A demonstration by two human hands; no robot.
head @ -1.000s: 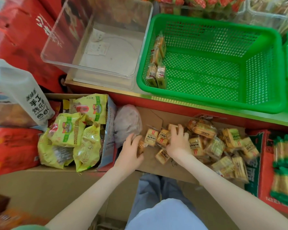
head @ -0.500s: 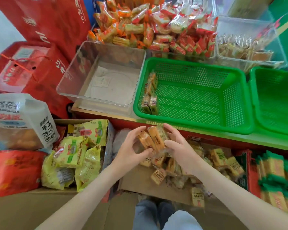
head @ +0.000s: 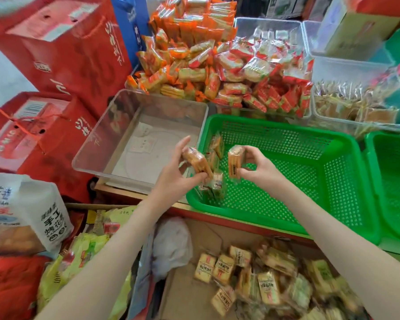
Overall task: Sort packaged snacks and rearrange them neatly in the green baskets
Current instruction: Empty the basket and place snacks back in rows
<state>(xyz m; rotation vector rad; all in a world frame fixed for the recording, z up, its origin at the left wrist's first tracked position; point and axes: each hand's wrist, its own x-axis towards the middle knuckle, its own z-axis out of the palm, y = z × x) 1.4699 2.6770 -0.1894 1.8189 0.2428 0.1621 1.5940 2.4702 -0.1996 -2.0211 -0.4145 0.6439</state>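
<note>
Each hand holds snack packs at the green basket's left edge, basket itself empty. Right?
Not empty. The head view shows a few packs along the left wall of the green basket. The left hand and right hand do hold packs at that edge.

Shelf (head: 252,226), red front edge. Set directly on it, left to right: clear tray (head: 129,172), green basket (head: 340,185), second green basket (head: 393,181). Behind these, clear bins (head: 270,26) heaped with snack packets (head: 217,72).
</note>
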